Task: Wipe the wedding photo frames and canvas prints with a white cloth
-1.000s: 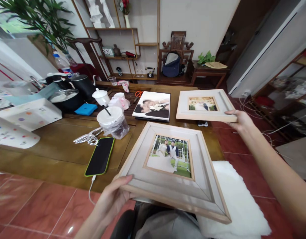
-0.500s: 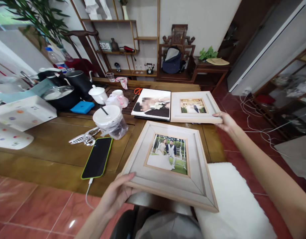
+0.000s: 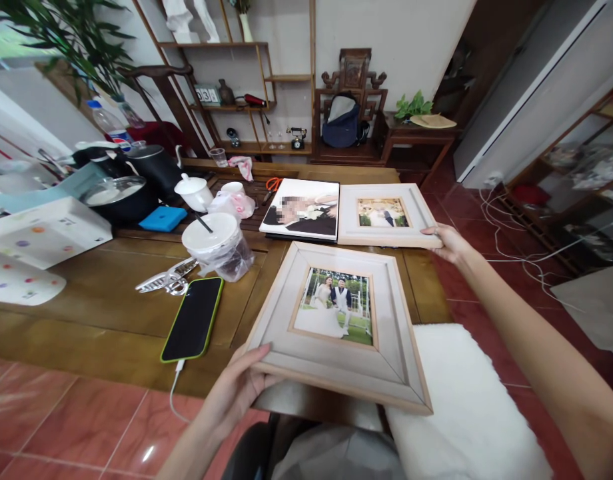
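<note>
My left hand (image 3: 241, 380) grips the near left corner of a pale wooden picture frame (image 3: 394, 347), thumb on top and fingers underneath. A photo of two people outdoors fills its middle. The frame leans over the table's front edge, tilted toward me. At the far right, my right hand (image 3: 449, 243) holds the right end of a second picture frame (image 3: 421, 210), which lies on the table, its thumb on the rim. Against that frame's left side lies a photo album (image 3: 301, 200) with a picture on its cover.
Left on the wooden table (image 3: 111, 320) are a charging phone (image 3: 192, 320), a lidded cup (image 3: 219, 240), a silver clip-like item (image 3: 169, 279), a blue box (image 3: 162, 219), a white teapot (image 3: 193, 193) and orange-handled scissors (image 3: 273, 185). A white fluffy cover (image 3: 466, 393) lies at the near right.
The near frame's right corner has shifted slightly up and left in view. Both hands keep their holds. The whole view has shifted slightly.
</note>
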`<act>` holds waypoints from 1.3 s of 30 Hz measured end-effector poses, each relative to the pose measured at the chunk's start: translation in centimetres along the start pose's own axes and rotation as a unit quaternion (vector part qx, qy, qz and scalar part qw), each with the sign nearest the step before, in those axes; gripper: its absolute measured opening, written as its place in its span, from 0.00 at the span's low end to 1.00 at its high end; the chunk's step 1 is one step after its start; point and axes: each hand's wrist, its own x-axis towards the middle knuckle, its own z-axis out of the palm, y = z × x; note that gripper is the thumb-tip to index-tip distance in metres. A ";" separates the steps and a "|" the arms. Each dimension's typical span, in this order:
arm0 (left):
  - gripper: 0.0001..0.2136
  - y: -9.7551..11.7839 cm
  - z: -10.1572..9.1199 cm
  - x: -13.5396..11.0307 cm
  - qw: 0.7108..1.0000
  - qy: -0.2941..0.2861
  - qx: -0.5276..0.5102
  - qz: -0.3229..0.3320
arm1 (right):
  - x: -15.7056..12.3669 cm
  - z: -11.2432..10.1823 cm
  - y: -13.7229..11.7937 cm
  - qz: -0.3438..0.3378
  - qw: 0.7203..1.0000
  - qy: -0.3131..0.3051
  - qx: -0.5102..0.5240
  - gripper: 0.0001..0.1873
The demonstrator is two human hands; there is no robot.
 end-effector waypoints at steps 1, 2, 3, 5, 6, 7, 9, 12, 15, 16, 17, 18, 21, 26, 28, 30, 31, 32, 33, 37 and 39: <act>0.07 0.0 0.0 0.0 1.000 -0.006 0.001 0.000 | 0.0 0.0 0.1 0.005 1.000 0.000 -0.016 0.18; 0.06 0.0 0.0 0.0 1.000 -0.013 0.003 0.002 | 0.1 0.1 0.1 0.009 0.999 0.001 -0.034 0.18; 0.06 0.0 0.0 0.1 1.000 -0.020 0.007 0.006 | 0.2 0.1 0.2 0.011 0.998 0.004 -0.054 0.17; 0.07 -0.1 0.1 0.1 0.999 -0.031 0.017 0.015 | 0.4 0.0 0.3 0.005 0.996 0.012 -0.091 0.17; 0.08 -0.1 0.1 0.1 0.999 -0.034 0.021 0.021 | 0.5 -0.2 0.3 -0.002 0.994 0.018 -0.110 0.17; 0.08 -0.1 0.2 0.2 0.999 -0.034 0.025 0.027 | 0.5 -0.3 0.4 -0.010 0.991 0.026 -0.130 0.18; 0.08 -0.2 0.4 0.3 0.998 -0.029 0.028 0.038 | 0.7 -0.8 0.5 -0.032 0.983 0.046 -0.172 0.18; 0.09 -0.2 0.9 0.4 0.998 -0.010 0.025 0.048 | 0.8 -1.4 0.7 -0.063 0.967 0.074 -0.234 0.18; 0.10 -0.2 1.5 0.5 0.999 0.008 0.019 0.046 | 0.9 -1.6 1.1 -0.078 0.953 0.086 -0.281 0.18; 0.09 -0.2 1.6 0.5 0.999 0.010 0.019 0.044 | 1.0 -1.6 1.2 -0.079 0.949 0.089 -0.293 0.18; 0.09 -0.2 1.8 0.5 0.999 0.010 0.019 0.043 | 1.0 -1.5 1.3 -0.080 0.945 0.090 -0.303 0.18; 0.09 -0.1 1.9 0.5 0.999 0.007 0.020 0.043 | 1.1 -1.4 1.3 -0.080 0.942 0.091 -0.313 0.18; 0.09 -0.1 2.1 0.6 0.998 0.004 0.025 0.054 | 1.1 -1.1 1.3 -0.078 0.934 0.092 -0.336 0.18; 0.08 -0.4 2.2 0.6 0.998 0.004 0.030 0.062 | 0.7 -1.1 1.0 -0.076 0.924 0.084 -0.365 0.18; 0.07 -0.5 2.2 0.7 0.997 -0.001 0.033 0.065 | 0.6 -1.1 0.9 -0.075 0.922 0.078 -0.373 0.18; 0.07 -0.6 2.2 0.7 0.997 -0.005 0.036 0.068 | 0.6 -1.1 0.8 -0.075 0.920 0.074 -0.378 0.18; 0.07 -0.6 2.3 0.7 0.997 -0.008 0.036 0.069 | 0.7 -1.1 0.8 -0.076 0.919 0.072 -0.379 0.18; 0.07 -0.6 2.3 0.8 0.997 -0.009 0.035 0.069 | 0.7 -1.0 0.8 -0.077 0.919 0.070 -0.380 0.18; 0.07 -0.6 2.3 0.8 0.997 -0.010 0.034 0.070 | 0.8 -1.0 0.7 -0.080 0.918 0.068 -0.382 0.18; 0.07 -0.6 2.4 0.9 0.998 -0.005 0.032 0.063 | 0.4 -0.7 0.5 -0.098 0.912 0.068 -0.393 0.18; 0.08 -0.7 2.2 1.1 0.998 -0.004 0.029 0.062 | -0.2 -0.4 0.1 -0.113 0.905 0.072 -0.403 0.18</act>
